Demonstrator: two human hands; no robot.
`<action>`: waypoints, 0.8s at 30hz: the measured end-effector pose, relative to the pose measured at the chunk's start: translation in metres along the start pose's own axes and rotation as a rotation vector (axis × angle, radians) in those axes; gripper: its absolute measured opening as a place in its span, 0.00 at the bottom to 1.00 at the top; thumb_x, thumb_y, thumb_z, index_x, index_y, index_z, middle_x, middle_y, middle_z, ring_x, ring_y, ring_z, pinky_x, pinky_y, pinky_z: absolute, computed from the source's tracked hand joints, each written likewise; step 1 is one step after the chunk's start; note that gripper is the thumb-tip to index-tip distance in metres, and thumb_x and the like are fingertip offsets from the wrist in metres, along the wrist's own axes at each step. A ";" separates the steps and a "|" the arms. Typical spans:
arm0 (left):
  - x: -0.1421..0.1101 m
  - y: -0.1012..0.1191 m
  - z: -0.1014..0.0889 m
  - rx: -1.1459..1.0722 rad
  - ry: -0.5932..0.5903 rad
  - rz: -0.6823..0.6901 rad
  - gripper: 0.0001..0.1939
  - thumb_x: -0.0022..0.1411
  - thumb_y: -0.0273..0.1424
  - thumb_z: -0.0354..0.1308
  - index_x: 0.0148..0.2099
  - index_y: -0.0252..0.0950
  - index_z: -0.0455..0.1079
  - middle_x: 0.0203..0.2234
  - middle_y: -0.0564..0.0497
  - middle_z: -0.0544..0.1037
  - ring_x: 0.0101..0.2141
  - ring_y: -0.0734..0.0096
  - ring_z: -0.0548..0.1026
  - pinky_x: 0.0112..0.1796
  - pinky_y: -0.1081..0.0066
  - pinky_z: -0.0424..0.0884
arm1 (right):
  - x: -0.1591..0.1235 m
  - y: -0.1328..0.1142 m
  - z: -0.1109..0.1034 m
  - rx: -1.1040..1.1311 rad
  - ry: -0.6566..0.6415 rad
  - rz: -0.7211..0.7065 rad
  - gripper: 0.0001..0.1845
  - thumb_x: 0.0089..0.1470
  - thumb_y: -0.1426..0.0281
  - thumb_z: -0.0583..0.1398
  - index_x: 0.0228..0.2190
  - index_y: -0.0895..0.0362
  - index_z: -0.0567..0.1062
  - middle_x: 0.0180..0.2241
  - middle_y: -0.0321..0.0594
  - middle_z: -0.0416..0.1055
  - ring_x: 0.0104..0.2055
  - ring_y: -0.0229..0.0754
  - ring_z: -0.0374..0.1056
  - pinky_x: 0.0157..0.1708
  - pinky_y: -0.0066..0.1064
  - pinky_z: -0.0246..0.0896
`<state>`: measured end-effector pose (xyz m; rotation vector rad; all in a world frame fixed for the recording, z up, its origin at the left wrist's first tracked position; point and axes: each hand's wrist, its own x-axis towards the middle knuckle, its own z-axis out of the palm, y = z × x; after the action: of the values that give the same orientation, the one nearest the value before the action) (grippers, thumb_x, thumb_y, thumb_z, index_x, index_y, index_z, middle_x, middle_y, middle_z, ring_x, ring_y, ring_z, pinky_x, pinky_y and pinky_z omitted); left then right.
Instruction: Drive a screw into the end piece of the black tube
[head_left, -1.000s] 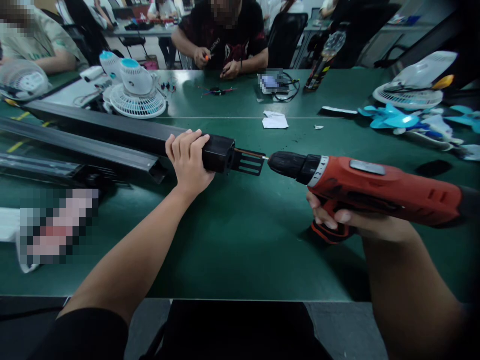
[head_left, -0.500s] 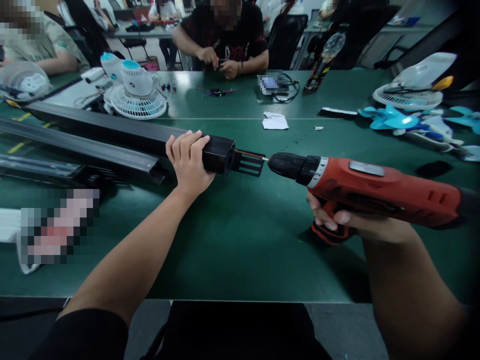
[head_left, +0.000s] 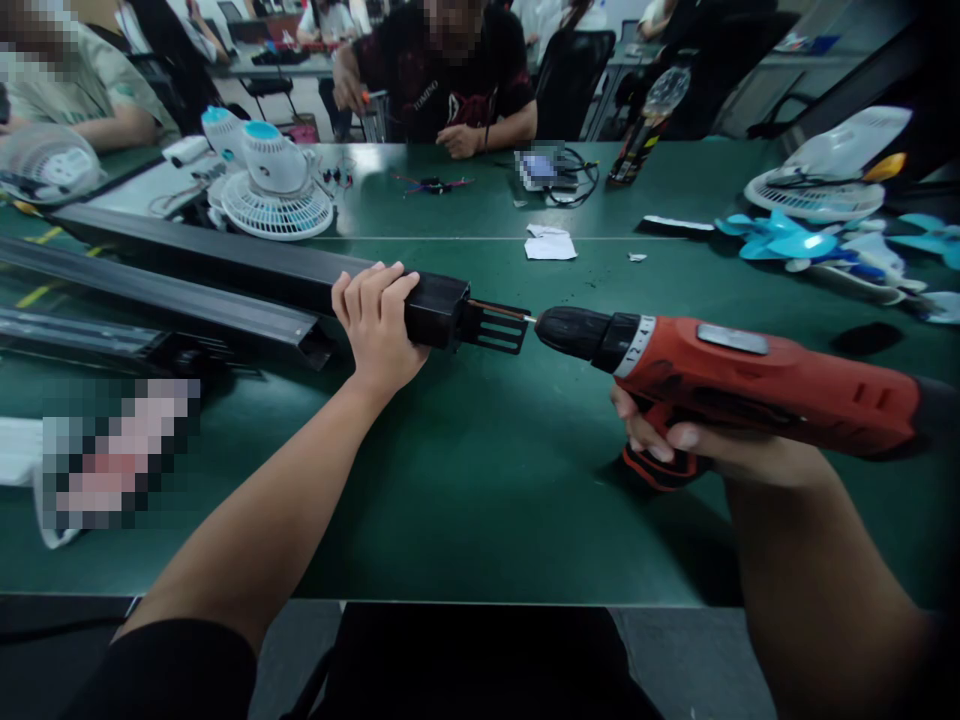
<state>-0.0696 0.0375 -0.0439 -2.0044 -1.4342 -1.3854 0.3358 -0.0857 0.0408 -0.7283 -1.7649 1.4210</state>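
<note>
My left hand (head_left: 381,325) is wrapped over a long black metal profile (head_left: 255,252) near its right end. A slotted black bracket (head_left: 501,328) sticks out from that end. In my right hand (head_left: 705,440) is a red and black cordless drill (head_left: 772,375), gripped by its handle with a finger around the trigger area. The drill points left, and its thin bit (head_left: 529,318) runs along the top of the bracket toward the profile's end. Where the bit's tip meets the profile is too small to make out.
More black profiles (head_left: 165,290) lie at the left. Small fans (head_left: 277,180) stand behind them; blue fan blades (head_left: 795,238) lie at right. A paper scrap (head_left: 551,243) and a bottle (head_left: 649,125) are farther back. A co-worker (head_left: 450,75) sits opposite.
My hands, the drill and the profile look the same. Across the table, the co-worker's hand with an orange-handled object has moved up and to the left, apart from the other hand.
</note>
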 end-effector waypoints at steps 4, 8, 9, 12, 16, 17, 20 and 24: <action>0.002 0.000 -0.002 -0.039 -0.056 -0.036 0.29 0.71 0.41 0.70 0.71 0.46 0.76 0.72 0.36 0.85 0.79 0.29 0.76 0.86 0.27 0.51 | -0.001 0.001 -0.001 0.004 0.009 0.003 0.20 0.72 0.49 0.80 0.52 0.50 0.91 0.27 0.34 0.77 0.22 0.40 0.70 0.22 0.32 0.74; 0.002 0.000 -0.003 -0.040 -0.057 -0.035 0.28 0.72 0.39 0.70 0.72 0.47 0.75 0.72 0.35 0.84 0.79 0.30 0.75 0.86 0.27 0.51 | 0.002 -0.003 0.005 0.015 0.029 0.001 0.18 0.70 0.50 0.81 0.51 0.46 0.92 0.27 0.35 0.78 0.22 0.41 0.71 0.22 0.33 0.74; 0.001 0.000 -0.003 -0.040 -0.055 -0.032 0.28 0.72 0.38 0.69 0.72 0.47 0.75 0.72 0.35 0.84 0.79 0.31 0.75 0.86 0.27 0.50 | 0.003 -0.004 0.006 0.020 0.032 0.000 0.17 0.70 0.50 0.82 0.51 0.46 0.93 0.27 0.34 0.78 0.21 0.40 0.71 0.22 0.33 0.74; 0.001 0.000 -0.002 -0.033 -0.046 -0.027 0.27 0.73 0.38 0.68 0.72 0.47 0.75 0.72 0.35 0.84 0.79 0.31 0.75 0.87 0.26 0.50 | 0.004 -0.005 0.006 0.033 0.021 0.002 0.16 0.71 0.50 0.81 0.50 0.45 0.93 0.26 0.34 0.76 0.21 0.40 0.69 0.22 0.33 0.75; 0.000 0.000 0.000 -0.014 -0.009 0.001 0.29 0.71 0.39 0.70 0.71 0.46 0.75 0.72 0.36 0.85 0.79 0.30 0.76 0.86 0.25 0.51 | 0.000 0.000 0.001 0.007 0.025 -0.004 0.20 0.70 0.49 0.81 0.51 0.50 0.92 0.28 0.35 0.77 0.21 0.40 0.70 0.21 0.32 0.74; 0.000 0.000 0.001 -0.007 0.002 0.008 0.29 0.71 0.39 0.70 0.71 0.46 0.75 0.71 0.36 0.85 0.78 0.30 0.76 0.86 0.25 0.51 | -0.001 0.001 0.000 0.000 0.032 -0.003 0.22 0.70 0.49 0.81 0.51 0.52 0.92 0.28 0.35 0.78 0.22 0.40 0.70 0.21 0.32 0.73; 0.000 -0.001 0.001 -0.001 -0.001 0.001 0.28 0.71 0.40 0.69 0.71 0.46 0.75 0.71 0.36 0.85 0.78 0.30 0.76 0.86 0.25 0.51 | -0.002 0.003 0.000 0.004 0.043 0.000 0.23 0.70 0.48 0.81 0.50 0.53 0.91 0.27 0.35 0.77 0.22 0.40 0.69 0.21 0.32 0.73; 0.000 -0.001 0.001 -0.026 -0.019 -0.001 0.28 0.72 0.38 0.69 0.72 0.46 0.75 0.71 0.36 0.85 0.79 0.30 0.76 0.86 0.25 0.52 | 0.002 -0.003 0.005 0.039 0.021 0.018 0.19 0.70 0.48 0.81 0.50 0.48 0.92 0.26 0.33 0.75 0.21 0.40 0.68 0.21 0.32 0.75</action>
<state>-0.0703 0.0386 -0.0445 -2.0385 -1.4318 -1.3964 0.3305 -0.0880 0.0433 -0.7379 -1.7142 1.4504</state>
